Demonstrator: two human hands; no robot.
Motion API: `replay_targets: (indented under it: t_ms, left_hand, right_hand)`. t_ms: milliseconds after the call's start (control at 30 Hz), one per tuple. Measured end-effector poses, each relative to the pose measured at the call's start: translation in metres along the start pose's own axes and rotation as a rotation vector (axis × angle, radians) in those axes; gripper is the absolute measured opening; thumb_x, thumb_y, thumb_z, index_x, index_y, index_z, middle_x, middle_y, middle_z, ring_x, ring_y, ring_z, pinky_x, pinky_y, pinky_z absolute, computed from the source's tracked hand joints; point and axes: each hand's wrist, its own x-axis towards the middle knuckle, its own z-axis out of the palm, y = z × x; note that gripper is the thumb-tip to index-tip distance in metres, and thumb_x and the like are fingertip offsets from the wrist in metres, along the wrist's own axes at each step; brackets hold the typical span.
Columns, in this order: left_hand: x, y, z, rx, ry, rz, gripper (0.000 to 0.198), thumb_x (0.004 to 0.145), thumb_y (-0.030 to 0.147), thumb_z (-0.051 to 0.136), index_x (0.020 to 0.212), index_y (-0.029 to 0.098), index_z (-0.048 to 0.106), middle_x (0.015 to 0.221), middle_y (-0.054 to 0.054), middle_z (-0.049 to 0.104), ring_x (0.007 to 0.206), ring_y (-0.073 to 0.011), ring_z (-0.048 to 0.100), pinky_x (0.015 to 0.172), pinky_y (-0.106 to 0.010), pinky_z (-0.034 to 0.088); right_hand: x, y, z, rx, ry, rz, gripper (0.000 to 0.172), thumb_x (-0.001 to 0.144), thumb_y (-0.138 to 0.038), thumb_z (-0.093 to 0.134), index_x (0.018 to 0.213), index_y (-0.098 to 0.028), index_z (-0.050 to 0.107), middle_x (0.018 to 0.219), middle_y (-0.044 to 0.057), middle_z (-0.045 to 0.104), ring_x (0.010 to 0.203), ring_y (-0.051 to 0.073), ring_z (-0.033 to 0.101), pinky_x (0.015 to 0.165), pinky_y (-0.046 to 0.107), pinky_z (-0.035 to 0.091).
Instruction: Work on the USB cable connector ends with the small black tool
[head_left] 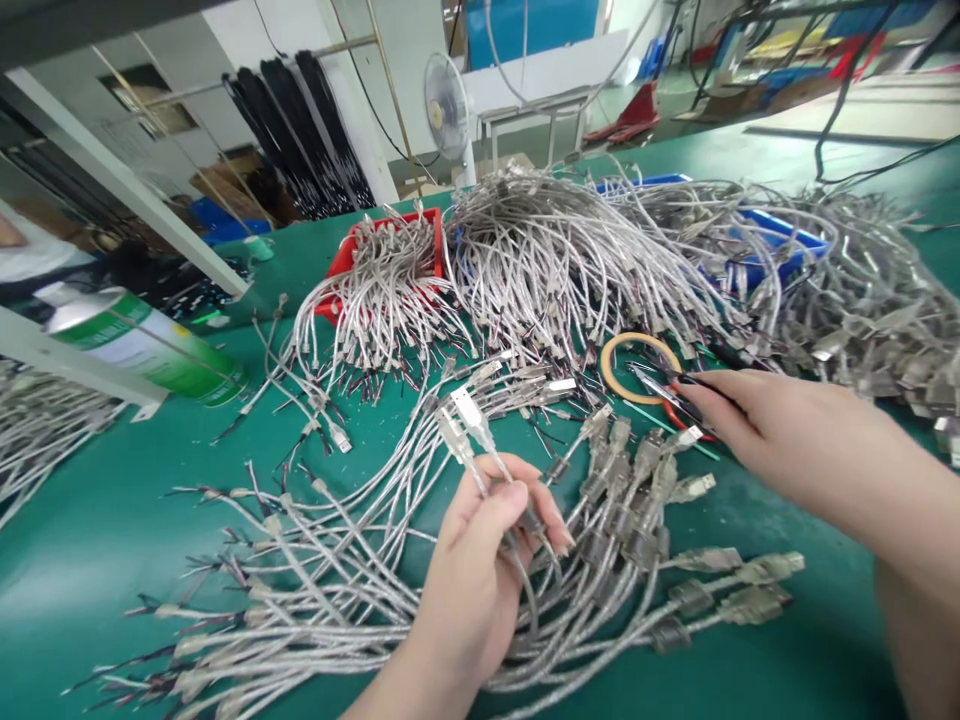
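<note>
Cable desk, close-up: my left hand (472,580) is clamped, thumb vs. fingers, on two USB cables (469,425). Their metal plugs stick up above my knuckles, over the middle of the green desk (97,500). My right hand (787,430) lies with fingers stretched on red-handled pliers (664,395), just beside a roll of tape (640,366). I can't tell if it grips them or only touches. The hands are well apart.

The cables look light and limp, w/ a clear glossy jacket over silver braid. I judge they'd slip through a loose pinch and spring back into a curve. Best hold is prob. just behind the moulded plug, where the body is stiff. The stripped wire ends look thin & easy to bend, so not there.

Under my wrist a loose spread of the same cables (337,590) fans out, plugs to the right, red/black tails to the left. Behind it, tangled heaps (555,250) spill from a red bin (352,250) and a blue tray (780,245). A green-and-white spray can (142,345) lies tilted at far left.
</note>
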Motion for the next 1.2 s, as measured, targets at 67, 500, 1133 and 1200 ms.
replay_targets:
  t_ms: [67,500,1133,1200]
  left_hand:
    - [0.0,0.0,-0.002,0.009,0.002,0.002,0.01,0.093,0.022,0.055,0.087,0.019,0.063,0.07,0.001,0.063,0.066,-0.0123,0.058,0.068,-0.025,0.042]
    - [-0.001,-0.002,0.004,-0.029,-0.015,-0.187,0.029,0.084,0.041,0.073,0.074,0.016,0.062,0.063,-0.002,0.063,0.056,-0.0121,0.054,0.058,-0.023,0.041]
    - [0.001,-0.016,-0.001,0.274,-0.012,-0.062,0.03,0.07,0.031,0.085,0.077,0.02,0.057,0.075,0.001,0.059,0.069,-0.0129,0.049,0.07,-0.028,0.038]
    - [0.001,-0.015,-0.002,0.267,-0.008,-0.076,0.031,0.071,0.032,0.084,0.077,0.019,0.056,0.075,0.001,0.061,0.071,-0.0135,0.052,0.071,-0.028,0.04]
  right_hand:
    - [0.004,0.007,0.003,-0.083,0.003,-0.06,0.026,0.088,-0.039,0.058,0.082,-0.017,0.072,0.073,0.016,0.064,0.066,0.034,0.06,0.066,0.05,0.042]
    - [-0.01,-0.041,0.074,-0.129,-0.307,-0.279,0.016,0.099,-0.03,0.062,0.108,-0.018,0.067,0.096,0.002,0.07,0.077,0.015,0.067,0.068,0.032,0.059]
    - [-0.044,-0.086,0.023,1.259,-0.317,0.333,0.023,0.08,-0.035,0.082,0.084,-0.036,0.06,0.079,-0.003,0.075,0.082,0.023,0.076,0.071,0.032,0.064]
    - [-0.041,-0.084,0.025,1.32,-0.434,0.379,0.017,0.081,-0.038,0.08,0.089,-0.034,0.066,0.084,0.0,0.078,0.08,0.022,0.075,0.074,0.033,0.063]
